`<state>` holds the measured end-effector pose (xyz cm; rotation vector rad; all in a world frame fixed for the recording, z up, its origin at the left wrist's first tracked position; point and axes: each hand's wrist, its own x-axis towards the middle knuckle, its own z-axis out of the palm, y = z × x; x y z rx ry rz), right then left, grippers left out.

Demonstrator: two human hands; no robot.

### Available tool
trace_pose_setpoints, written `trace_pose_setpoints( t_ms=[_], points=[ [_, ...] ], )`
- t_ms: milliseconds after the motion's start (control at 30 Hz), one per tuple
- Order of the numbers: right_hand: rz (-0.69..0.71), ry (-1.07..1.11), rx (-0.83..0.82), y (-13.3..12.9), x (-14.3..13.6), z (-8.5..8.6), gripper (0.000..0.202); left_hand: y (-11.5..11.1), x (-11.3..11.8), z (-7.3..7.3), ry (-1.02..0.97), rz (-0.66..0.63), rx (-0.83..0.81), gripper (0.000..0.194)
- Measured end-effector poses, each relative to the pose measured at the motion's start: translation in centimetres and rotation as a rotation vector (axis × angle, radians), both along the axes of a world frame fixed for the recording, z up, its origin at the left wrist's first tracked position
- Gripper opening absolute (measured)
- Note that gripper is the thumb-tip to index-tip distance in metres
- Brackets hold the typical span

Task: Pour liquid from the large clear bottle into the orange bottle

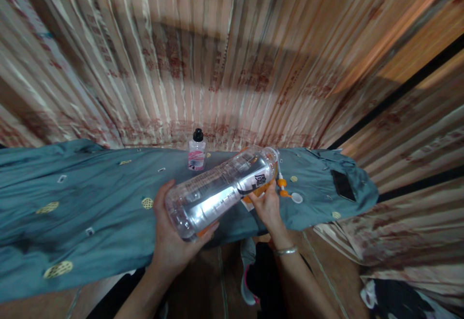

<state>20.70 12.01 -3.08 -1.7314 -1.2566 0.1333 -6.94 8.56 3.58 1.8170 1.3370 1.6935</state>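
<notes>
Above the cloth (119, 203), 2 hands' fingers (213, 229) grasp a clear, labelled, tilted bottle (221, 188).

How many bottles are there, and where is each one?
2 clearly visible: a large clear bottle, tilted, in the left hand and right hand; a small black-capped bottle, upright on the cloth. The orange object partly hidden behind the large one may be another.

This looks like a room in a home: flower-patterned curtains (203, 58) hang at twelve o'clock, a teal cloth (108, 183) with yellow prints stretches from nine to three, and a brown floor (319, 256) with straight seams shows at five.
</notes>
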Motion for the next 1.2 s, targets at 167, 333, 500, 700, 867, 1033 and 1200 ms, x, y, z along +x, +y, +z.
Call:
trace_pose_setpoints(
  t_ms=[167,333,500,700,867,1033,1200],
  points=[
    [-0.002,0.009,-0.008,-0.1,0.0,0.3,0.087,-0.5,0.3,-0.3,-0.121,-0.029,-0.075,0.108],
    [0.012,0.013,-0.017,-0.2,-0.1,0.5,0.081,-0.6,0.2,-0.7,-0.116,-0.065,-0.133,0.106],
    [0.002,0.02,-0.019,-0.2,0.0,0.3,0.083,-0.6,0.2,-0.5,-0.145,-0.071,-0.12,0.101],
    [0.017,0.032,-0.022,-0.2,0.2,0.3,0.087,-0.4,0.2,-0.2,-0.129,-0.027,-0.085,0.103],
    [0.014,0.012,-0.032,-0.3,0.3,0.4,0.09,-0.5,0.2,0.2,-0.132,-0.018,-0.062,0.104],
    [0.017,0.012,-0.037,-0.3,0.3,0.6,0.087,-1.0,0.2,0.7,-0.16,-0.028,-0.138,0.104],
    [0.017,0.031,-0.054,-0.3,0.4,0.9,0.089,-0.8,-0.3,0.5,-0.121,-0.06,-0.138,0.103]
  ],
)
